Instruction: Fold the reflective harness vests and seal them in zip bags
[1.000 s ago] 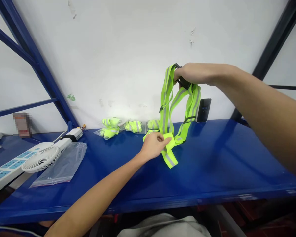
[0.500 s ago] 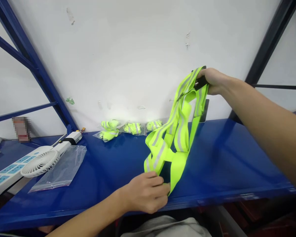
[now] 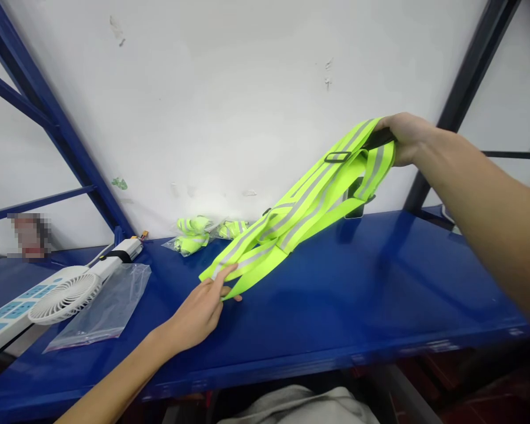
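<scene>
A reflective vest (image 3: 287, 215) of neon yellow-green straps with grey stripes and black buckles is stretched slantwise above the blue table. My right hand (image 3: 404, 138) is closed on its upper end, where a black part shows by the fingers. At the lower left end, my left hand (image 3: 205, 309) grips the straps between thumb and fingers. Behind the vest, against the wall, lie folded vests in clear bags (image 3: 192, 235), one partly covered by the straps. A dark flat object (image 3: 354, 211) leans at the wall, mostly hidden behind the vest.
On the left of the blue table (image 3: 362, 300) lie an empty clear zip bag (image 3: 110, 312), a white fan (image 3: 66, 294) and a white power strip (image 3: 9, 315). A blue frame post (image 3: 66, 135) rises at left and a dark post (image 3: 459, 94) at right.
My left hand has moved left and up, drawing the vest from a hanging loose bundle into a long slanted stretch. My right hand has shifted slightly right, still holding the upper end.
</scene>
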